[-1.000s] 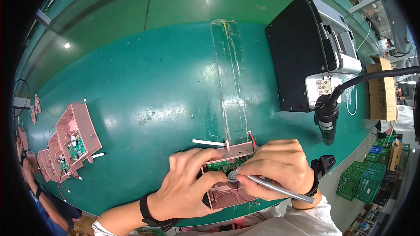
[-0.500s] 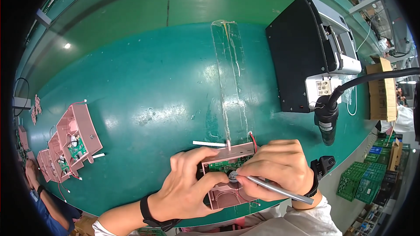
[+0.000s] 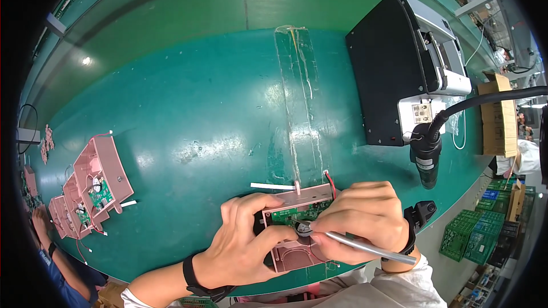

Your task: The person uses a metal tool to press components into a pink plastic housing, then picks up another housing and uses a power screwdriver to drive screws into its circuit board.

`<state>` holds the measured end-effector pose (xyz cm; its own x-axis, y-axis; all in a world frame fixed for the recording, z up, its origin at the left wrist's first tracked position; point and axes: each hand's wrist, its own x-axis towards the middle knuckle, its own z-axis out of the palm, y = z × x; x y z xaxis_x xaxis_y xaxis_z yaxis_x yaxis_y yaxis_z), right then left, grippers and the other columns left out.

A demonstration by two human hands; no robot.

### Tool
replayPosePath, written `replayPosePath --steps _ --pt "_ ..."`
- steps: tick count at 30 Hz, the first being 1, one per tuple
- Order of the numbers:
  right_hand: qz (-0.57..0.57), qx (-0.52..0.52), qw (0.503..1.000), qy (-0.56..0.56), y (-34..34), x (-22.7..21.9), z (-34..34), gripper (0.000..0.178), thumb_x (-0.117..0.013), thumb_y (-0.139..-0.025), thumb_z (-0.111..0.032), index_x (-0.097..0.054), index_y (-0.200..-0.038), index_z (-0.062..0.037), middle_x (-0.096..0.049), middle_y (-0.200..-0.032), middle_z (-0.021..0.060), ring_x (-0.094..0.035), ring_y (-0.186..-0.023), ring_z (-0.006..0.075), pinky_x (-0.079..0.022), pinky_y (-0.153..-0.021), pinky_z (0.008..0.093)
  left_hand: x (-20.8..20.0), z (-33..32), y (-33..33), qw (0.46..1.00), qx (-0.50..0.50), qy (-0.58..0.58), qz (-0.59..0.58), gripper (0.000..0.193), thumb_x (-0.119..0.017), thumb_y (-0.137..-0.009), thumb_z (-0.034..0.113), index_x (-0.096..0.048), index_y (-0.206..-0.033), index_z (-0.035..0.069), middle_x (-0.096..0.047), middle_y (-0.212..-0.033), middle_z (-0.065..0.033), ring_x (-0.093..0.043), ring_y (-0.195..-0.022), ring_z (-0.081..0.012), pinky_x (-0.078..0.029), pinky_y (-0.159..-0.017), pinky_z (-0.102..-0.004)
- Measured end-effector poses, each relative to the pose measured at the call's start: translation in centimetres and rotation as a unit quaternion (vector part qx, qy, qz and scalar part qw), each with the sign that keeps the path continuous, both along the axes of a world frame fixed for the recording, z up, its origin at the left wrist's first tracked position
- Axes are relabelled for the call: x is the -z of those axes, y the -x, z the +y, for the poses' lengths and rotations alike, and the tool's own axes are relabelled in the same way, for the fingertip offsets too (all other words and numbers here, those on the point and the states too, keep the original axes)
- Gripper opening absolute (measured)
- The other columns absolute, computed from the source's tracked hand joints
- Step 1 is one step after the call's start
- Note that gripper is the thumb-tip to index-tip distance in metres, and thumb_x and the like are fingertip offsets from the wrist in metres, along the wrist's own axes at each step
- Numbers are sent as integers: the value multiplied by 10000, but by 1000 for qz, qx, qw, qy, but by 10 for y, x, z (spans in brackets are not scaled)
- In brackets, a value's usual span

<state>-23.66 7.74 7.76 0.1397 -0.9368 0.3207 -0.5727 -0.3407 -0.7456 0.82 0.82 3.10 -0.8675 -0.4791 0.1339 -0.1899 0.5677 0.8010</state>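
A pink plastic housing [image 3: 302, 197] lies near the table's front edge, its open side up, with a green circuit board [image 3: 282, 215] inside. Fingers of my left hand [image 3: 242, 242] wrap round its left side, the thumb near a small round dark part [image 3: 303, 229] by the board. In my right hand [image 3: 362, 219] is a slim silver pen-shaped tool [image 3: 365, 244], pinched between thumb and fingers. Its thin tip reaches over the board beside the round part. A red and black wire [image 3: 330, 183] stands up from the housing's far side.
More pink housings with boards [image 3: 103, 179] stand at the left, near another person's hand [image 3: 41, 222]. A white strip [image 3: 273, 186] lies behind my housing. At the right stand a black machine [image 3: 388, 74] and a black cylindrical device on a cable [image 3: 425, 159].
The tool's tip has shifted slightly left over the board, and its rear end has moved a little right. My left hand still holds the housing in nearly the same place.
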Motion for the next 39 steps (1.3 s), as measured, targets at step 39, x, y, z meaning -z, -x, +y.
replayPosePath --steps 39 --pt "-131 89 986 49 -1 22 -5 513 -511 -1118 -370 -748 -1188 79 -734 -996 185 -685 -876 284 -536 -770 381 2 2 -3 1000 1 -1 3 586 -972 -673 523 -717 -1083 191 -469 -1363 -158 -508 -1281 -358 -367 -1026 -466"
